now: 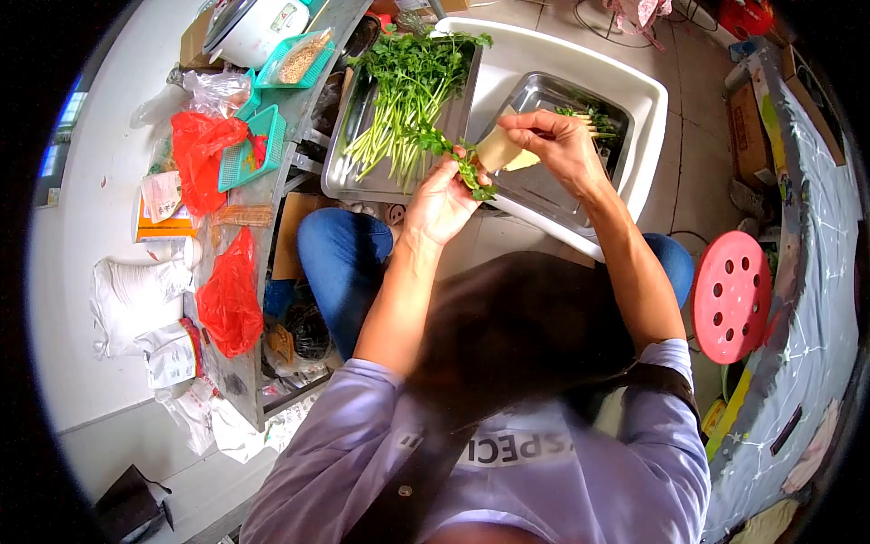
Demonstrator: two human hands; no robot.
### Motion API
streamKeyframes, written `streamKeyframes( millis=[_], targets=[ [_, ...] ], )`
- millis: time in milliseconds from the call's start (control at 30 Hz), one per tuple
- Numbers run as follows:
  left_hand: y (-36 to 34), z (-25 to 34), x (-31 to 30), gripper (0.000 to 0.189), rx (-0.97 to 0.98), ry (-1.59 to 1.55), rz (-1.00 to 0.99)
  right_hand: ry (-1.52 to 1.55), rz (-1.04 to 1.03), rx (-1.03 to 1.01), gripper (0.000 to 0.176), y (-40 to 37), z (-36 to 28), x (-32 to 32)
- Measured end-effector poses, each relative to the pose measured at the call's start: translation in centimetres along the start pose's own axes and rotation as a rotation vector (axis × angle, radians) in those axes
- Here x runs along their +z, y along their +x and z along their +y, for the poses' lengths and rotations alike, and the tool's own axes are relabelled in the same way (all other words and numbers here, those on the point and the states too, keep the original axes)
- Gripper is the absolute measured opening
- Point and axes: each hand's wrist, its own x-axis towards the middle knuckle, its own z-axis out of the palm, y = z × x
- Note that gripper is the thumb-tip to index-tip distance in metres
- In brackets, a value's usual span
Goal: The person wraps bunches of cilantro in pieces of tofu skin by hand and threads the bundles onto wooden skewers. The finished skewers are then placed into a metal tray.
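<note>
My left hand [441, 204] holds a small bunch of leafy green herbs [473, 178], which look like coriander, between thumb and fingers. A thin, flexible beige sheet [495, 150], possibly tofu skin, meets the herbs. My right hand [564, 152] pinches the sheet's upper edge between thumb and fingertips. Just beyond my left hand, a steel tray [335, 177] carries a large pile of long-stemmed herbs [412, 82]. Below my right hand lies a second steel tray [553, 204], with green leaves and pale stick-like ends [598, 122] at its far side, partly hidden by that hand.
The second tray sits in a white basin [648, 109]. On the left, a metal table [263, 290] bears teal baskets [263, 145], red plastic bags [231, 295] and a white rice cooker [258, 32]. A red round stool [732, 297] stands right, beside a cloth-covered surface [820, 335].
</note>
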Motion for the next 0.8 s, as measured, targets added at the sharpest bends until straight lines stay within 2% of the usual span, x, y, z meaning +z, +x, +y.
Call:
streamKeyframes(
  millis=[300,500,567,633,700,800],
  targets=[
    [-0.2,-0.6,2.5,0.019,0.341,0.467,0.094,-0.126,0.088,-0.067,0.023,0.1,1.0,0.5],
    [0.2,-0.6,2.7,0.018,0.368,0.633,0.1,-0.613,0.135,-0.168,0.016,-0.2,-0.3,0.6],
    [0.2,-0.6,2.5,0.017,0.339,0.649,0.121,-0.747,0.155,-0.482,0.014,0.2,0.0,0.2],
    [0.2,-0.4,2.3,0.017,0.266,0.619,0.126,-0.646,0.067,-0.379,0.012,0.1,0.2,-0.2],
    [0.0,0.0,2.0,0.016,0.151,0.544,0.118,-0.288,-0.118,0.127,0.012,-0.4,-1.4,-0.2],
    [-0.3,0.5,1.5,0.013,-0.004,0.422,0.131,-0.172,-0.164,0.131,0.012,-0.3,-0.3,-0.5]
  ],
)
